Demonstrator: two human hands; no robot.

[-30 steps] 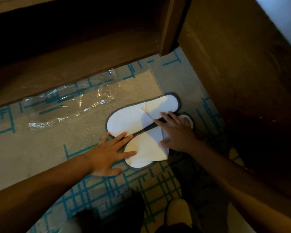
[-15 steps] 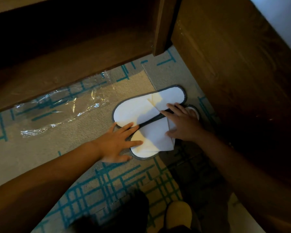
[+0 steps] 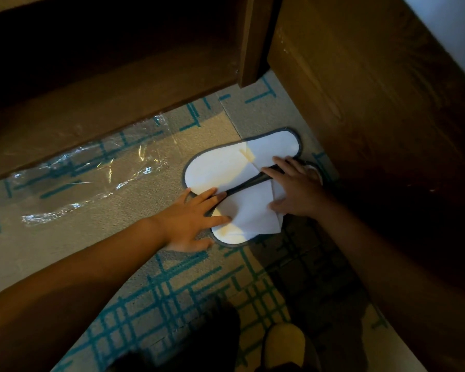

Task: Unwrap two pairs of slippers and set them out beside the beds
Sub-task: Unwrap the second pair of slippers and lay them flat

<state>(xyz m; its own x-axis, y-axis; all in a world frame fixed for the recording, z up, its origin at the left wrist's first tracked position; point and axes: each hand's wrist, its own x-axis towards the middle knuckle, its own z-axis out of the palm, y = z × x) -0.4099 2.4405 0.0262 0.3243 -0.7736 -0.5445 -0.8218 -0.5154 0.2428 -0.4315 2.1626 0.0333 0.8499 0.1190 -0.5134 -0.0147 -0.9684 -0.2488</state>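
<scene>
- The clear plastic wrapper (image 3: 91,181) lies flat and empty on the carpet (image 3: 73,242), at about 9 o'clock from the slippers and well apart from them.
- Two white slippers with dark edging lie side by side on the carpet: the far slipper (image 3: 226,165) toward 12 o'clock, the near slipper (image 3: 242,221) toward 6 o'clock. They touch along a dark seam between them.
- The left hand (image 3: 191,221) is spread flat, fingers released, pressing on the heel end of the near slipper and the carpet beside it; it grips nothing.
- The right hand (image 3: 293,189) is also open and flat, fingers laid across the slippers' toe ends where the two meet, holding nothing.
- The carpet is beige with teal crossing lines, denser toward 6 o'clock.
- Dark wooden furniture (image 3: 118,76) with an open recess runs from 9 to 12 o'clock; a wooden panel (image 3: 373,108) rises at 2 o'clock, just beside the slippers.
- A yellowish toe (image 3: 285,342) shows at 6 o'clock.
</scene>
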